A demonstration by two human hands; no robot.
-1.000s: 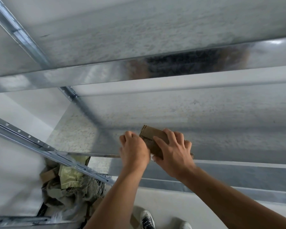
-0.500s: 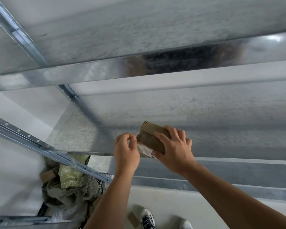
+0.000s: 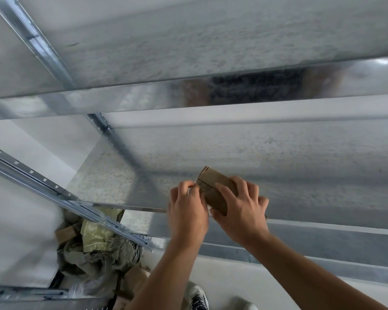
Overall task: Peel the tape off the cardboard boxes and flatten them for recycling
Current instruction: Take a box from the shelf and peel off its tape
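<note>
2 bare hands work on 1 small cardboard box (image 3: 213,186) at the front edge of the lower metal shelf (image 3: 300,166). Box is brown and tilted, far-left corner raised; cannot tell if its underside touches the shelf. Clamped on it is the right hand (image 3: 241,212): fingers curled over the top and far side, thumb laid across the near face. Just beside it the left hand (image 3: 187,212) is at the box's left end, fingers curled, thumb and fingertips pinched together on a thin pale strip (image 3: 196,180) there. Tape by the look, but too small and blurred to be sure. Both forearms come up from the bottom of the frame.

Above is the upper metal shelf (image 3: 188,45), its shiny front lip showing a dark blurred reflection. At left a slotted upright rail (image 3: 43,186) runs diagonally. Below it lies a heap of greenish woven sacks (image 3: 94,238) with brown cardboard pieces (image 3: 64,232) mixed in. 2 shoes at the bottom edge, a black-and-white patterned shoe (image 3: 198,297) and a pale shoe (image 3: 244,306), on a light floor (image 3: 222,278).
</note>
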